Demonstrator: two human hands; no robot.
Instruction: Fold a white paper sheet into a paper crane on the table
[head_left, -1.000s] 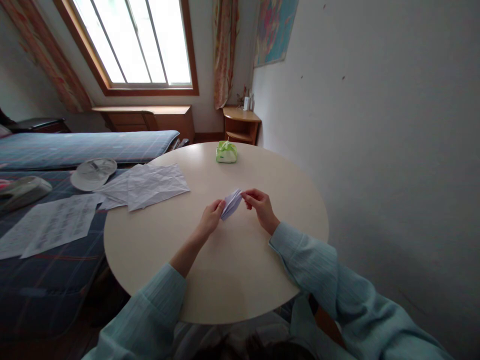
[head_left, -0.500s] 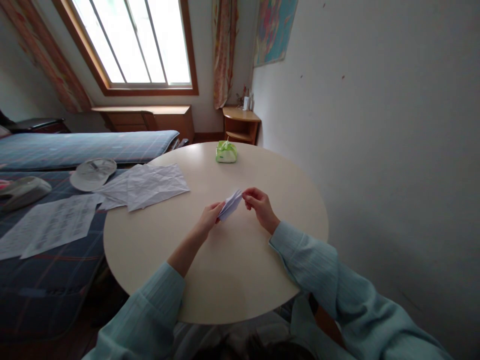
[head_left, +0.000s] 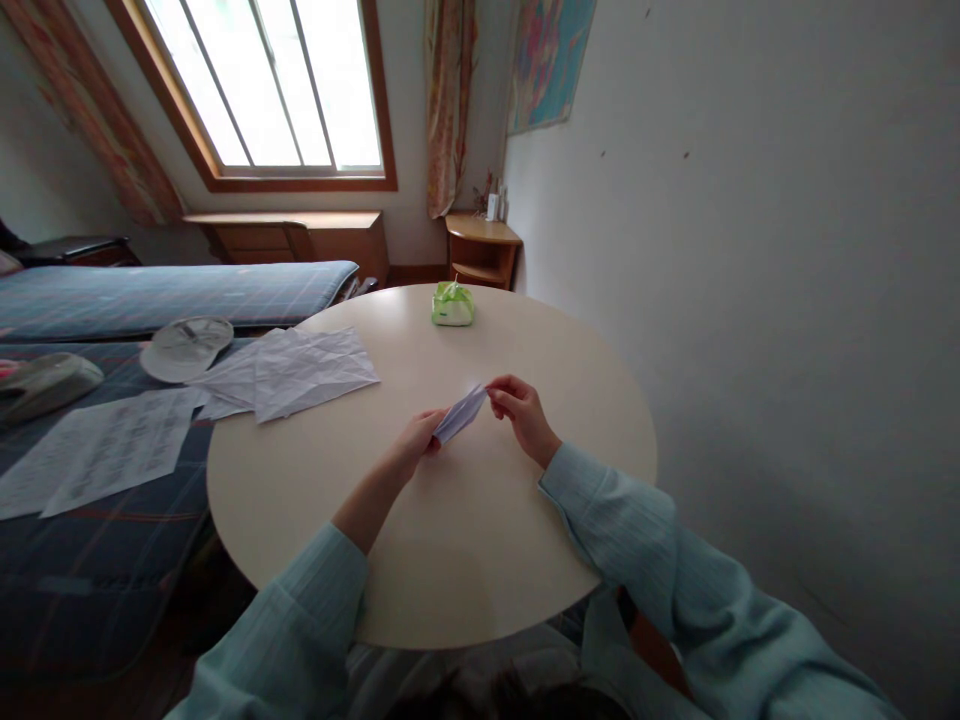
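Note:
A small folded piece of white paper (head_left: 460, 415) is held over the round cream table (head_left: 480, 560), tilted up to the right. My left hand (head_left: 418, 440) is closed around its lower left end, the thumb lying along the near edge. With thumb and forefinger, my right hand (head_left: 520, 408) pinches the paper's upper right tip; the other fingers are curled in. Exact folds are too small to make out.
Creased white sheets (head_left: 315, 370) overlap the table's left edge. A green tissue pack (head_left: 453, 305) stands at the far side. Left of the table, a plaid bed (head_left: 97, 560) carries printed sheets (head_left: 112, 450) and a pale cap (head_left: 186, 350). A wall (head_left: 787, 330) rises at right.
The folded paper now looks longer and flatter, its right tip drawn toward my right hand. My left hand has shifted slightly left and down; the right has barely moved.

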